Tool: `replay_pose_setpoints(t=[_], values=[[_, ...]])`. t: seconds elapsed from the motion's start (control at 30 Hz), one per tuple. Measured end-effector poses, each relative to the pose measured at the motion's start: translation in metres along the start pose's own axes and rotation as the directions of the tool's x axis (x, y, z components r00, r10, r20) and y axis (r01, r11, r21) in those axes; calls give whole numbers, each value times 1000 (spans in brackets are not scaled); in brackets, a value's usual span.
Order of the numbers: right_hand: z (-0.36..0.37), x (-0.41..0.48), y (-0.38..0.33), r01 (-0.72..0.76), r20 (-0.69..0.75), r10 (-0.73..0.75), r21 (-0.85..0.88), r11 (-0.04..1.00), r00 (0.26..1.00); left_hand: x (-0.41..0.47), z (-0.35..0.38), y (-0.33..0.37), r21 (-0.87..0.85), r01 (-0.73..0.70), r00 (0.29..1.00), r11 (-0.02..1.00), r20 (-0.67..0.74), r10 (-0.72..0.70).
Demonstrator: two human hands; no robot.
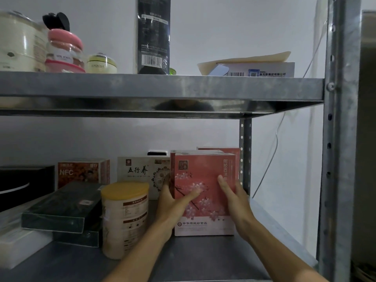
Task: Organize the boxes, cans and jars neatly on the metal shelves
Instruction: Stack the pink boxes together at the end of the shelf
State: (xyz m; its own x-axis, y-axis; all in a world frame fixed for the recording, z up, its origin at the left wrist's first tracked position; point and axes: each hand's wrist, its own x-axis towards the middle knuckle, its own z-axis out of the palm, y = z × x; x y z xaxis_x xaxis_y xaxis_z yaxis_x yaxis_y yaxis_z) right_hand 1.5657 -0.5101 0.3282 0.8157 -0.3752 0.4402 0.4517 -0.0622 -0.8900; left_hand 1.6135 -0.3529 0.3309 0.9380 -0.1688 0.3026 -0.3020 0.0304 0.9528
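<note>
The pink box (203, 174) stands upright at the right end of the lower shelf (203, 257). Its long axis is vertical and its flowered front faces the person. The left hand (173, 204) grips its left edge, with the thumb laid across the front and the fingers tucked behind. The right hand (236, 202) holds the right edge, thumb on the front, its fingers out of sight round the side. Another pink box (223, 150) stands just behind it, near the rear post (245, 155). A yellow-lidded can (125, 216) stands upright to the left, and a white box (140, 169) sits behind the can.
</note>
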Motion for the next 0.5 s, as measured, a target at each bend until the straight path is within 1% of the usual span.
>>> replay_pose_setpoints(t=[0.13,0.27,0.4,0.5], values=[[0,2,2,-9,5,9,18,1000,1000,5,7,-10,-40,-13,999,999,41,15],[-2,6,4,18,-30,-17,2,1000,999,18,10,-15,-67,3,996,998,88,2],[1,12,8,72,-117,-73,-19,997,990,29,16,-20,-93,-2,992,996,127,14],[-2,17,13,88,-192,-106,-103,991,976,37,24,-26,-73,-67,989,995,130,76]])
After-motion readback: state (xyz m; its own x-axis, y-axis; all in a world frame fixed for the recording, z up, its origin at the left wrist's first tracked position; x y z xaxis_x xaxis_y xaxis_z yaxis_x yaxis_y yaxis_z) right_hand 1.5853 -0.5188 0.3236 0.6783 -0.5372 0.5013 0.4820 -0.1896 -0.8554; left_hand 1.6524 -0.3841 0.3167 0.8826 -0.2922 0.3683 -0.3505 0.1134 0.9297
